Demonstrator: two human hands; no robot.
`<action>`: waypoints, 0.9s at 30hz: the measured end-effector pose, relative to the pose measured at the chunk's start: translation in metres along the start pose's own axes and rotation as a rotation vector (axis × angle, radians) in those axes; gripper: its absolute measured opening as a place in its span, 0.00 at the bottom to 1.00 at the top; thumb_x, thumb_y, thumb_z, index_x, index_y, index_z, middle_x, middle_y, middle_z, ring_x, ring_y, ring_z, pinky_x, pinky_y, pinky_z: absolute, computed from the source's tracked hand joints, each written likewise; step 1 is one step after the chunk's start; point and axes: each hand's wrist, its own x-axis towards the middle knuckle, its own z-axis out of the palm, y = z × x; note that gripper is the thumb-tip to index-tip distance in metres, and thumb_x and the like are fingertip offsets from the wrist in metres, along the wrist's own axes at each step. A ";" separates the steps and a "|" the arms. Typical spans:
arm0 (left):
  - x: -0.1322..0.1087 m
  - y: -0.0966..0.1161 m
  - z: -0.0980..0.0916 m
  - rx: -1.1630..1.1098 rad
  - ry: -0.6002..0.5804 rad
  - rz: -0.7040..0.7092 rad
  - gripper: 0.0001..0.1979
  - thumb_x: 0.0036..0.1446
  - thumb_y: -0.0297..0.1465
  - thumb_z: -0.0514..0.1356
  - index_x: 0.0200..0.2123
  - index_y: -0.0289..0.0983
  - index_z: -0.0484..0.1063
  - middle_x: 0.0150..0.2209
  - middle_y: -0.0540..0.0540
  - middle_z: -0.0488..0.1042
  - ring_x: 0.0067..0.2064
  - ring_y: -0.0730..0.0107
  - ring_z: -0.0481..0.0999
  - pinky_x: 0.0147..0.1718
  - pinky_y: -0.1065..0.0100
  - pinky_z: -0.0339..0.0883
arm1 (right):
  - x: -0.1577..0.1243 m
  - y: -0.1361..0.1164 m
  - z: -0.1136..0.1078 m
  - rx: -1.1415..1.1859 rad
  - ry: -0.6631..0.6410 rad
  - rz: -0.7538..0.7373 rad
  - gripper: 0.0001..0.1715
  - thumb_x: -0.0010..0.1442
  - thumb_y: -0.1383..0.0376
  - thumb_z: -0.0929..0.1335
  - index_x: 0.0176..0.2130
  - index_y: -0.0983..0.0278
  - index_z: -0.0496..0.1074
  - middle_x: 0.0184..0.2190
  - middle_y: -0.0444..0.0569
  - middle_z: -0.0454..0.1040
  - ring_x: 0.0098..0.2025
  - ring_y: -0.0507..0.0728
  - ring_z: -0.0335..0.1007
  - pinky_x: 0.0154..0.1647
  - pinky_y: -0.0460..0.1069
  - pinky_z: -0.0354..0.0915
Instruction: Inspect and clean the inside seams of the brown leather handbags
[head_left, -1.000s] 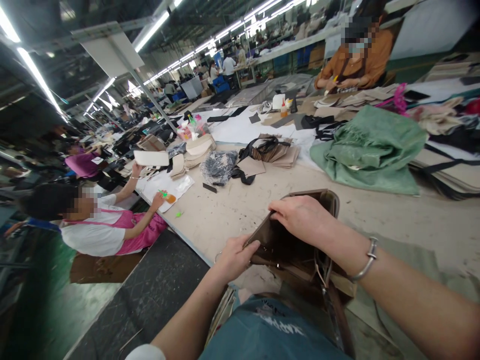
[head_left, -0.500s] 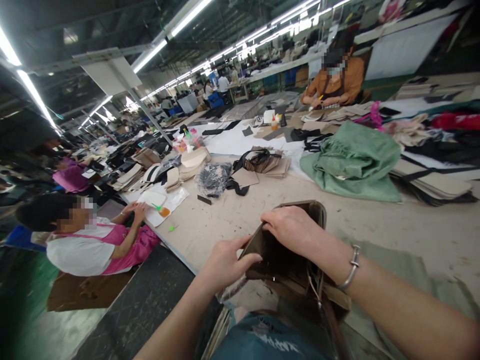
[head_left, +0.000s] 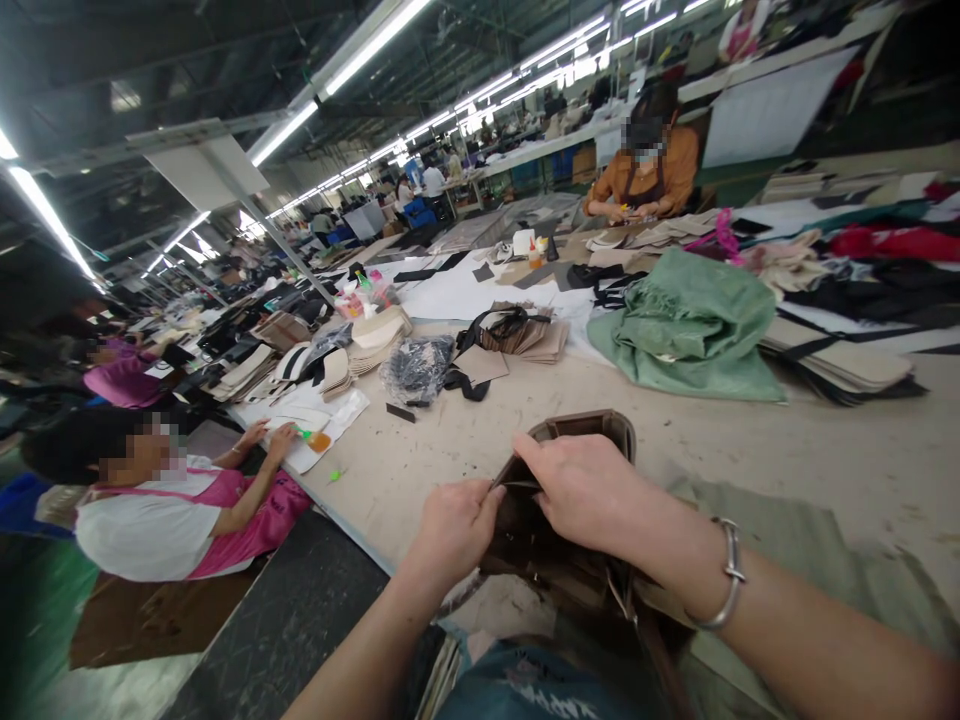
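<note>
A dark brown bag [head_left: 555, 545] stands open towards me at the near edge of the worktable, its inside in shadow. My left hand [head_left: 459, 530] pinches the left part of its rim between thumb and fingers. My right hand [head_left: 589, 490], with a metal bracelet at the wrist, grips the same rim a little farther along, its fingers partly inside the opening. Below the bag, blue-green cloth with white lettering [head_left: 525, 685] shows near my body. Greenish-grey fabric [head_left: 780, 560] lies flat on the table under my right forearm.
Beyond the bag, the table [head_left: 420, 470] bears a green cloth heap [head_left: 690, 325], a plastic-wrapped black bundle [head_left: 418, 368] and stacked beige pieces [head_left: 536, 340]. A person in a pink apron [head_left: 247, 520] works at the left; another in orange [head_left: 679, 170] sits across.
My left thumb has closed onto the rim, where it was apart from the fingers before. My right hand has shifted slightly along the rim. The view has turned a little to the right.
</note>
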 end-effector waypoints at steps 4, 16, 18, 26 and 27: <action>0.000 -0.002 0.001 -0.025 0.001 -0.006 0.20 0.62 0.37 0.46 0.23 0.37 0.68 0.23 0.48 0.72 0.27 0.72 0.69 0.28 0.72 0.55 | -0.001 0.004 -0.005 -0.052 -0.024 0.073 0.10 0.53 0.74 0.62 0.31 0.64 0.70 0.28 0.51 0.75 0.31 0.59 0.72 0.26 0.48 0.58; -0.002 0.000 0.000 -0.067 0.015 0.003 0.20 0.62 0.37 0.47 0.21 0.36 0.65 0.21 0.49 0.69 0.25 0.73 0.67 0.27 0.72 0.53 | 0.013 0.017 0.007 -0.095 0.167 0.090 0.09 0.60 0.69 0.61 0.32 0.66 0.70 0.28 0.53 0.74 0.32 0.58 0.70 0.30 0.48 0.57; -0.001 0.000 0.000 -0.061 0.009 0.000 0.20 0.62 0.37 0.47 0.21 0.36 0.65 0.21 0.49 0.69 0.25 0.73 0.67 0.27 0.72 0.53 | 0.014 0.019 0.010 -0.089 0.181 0.092 0.06 0.60 0.69 0.62 0.34 0.66 0.69 0.28 0.52 0.74 0.32 0.57 0.69 0.30 0.48 0.55; 0.000 -0.002 0.002 -0.057 -0.009 -0.002 0.19 0.62 0.36 0.47 0.21 0.36 0.66 0.22 0.49 0.70 0.26 0.74 0.67 0.27 0.73 0.53 | 0.013 0.026 0.016 -0.094 0.219 0.030 0.06 0.60 0.68 0.63 0.35 0.63 0.70 0.28 0.48 0.73 0.33 0.57 0.68 0.31 0.49 0.53; 0.001 -0.002 0.002 -0.057 -0.006 -0.003 0.19 0.62 0.36 0.47 0.21 0.36 0.65 0.22 0.49 0.70 0.25 0.74 0.67 0.27 0.73 0.53 | 0.013 0.027 0.016 -0.093 0.222 0.028 0.06 0.60 0.68 0.63 0.35 0.63 0.70 0.28 0.48 0.73 0.33 0.57 0.67 0.31 0.49 0.53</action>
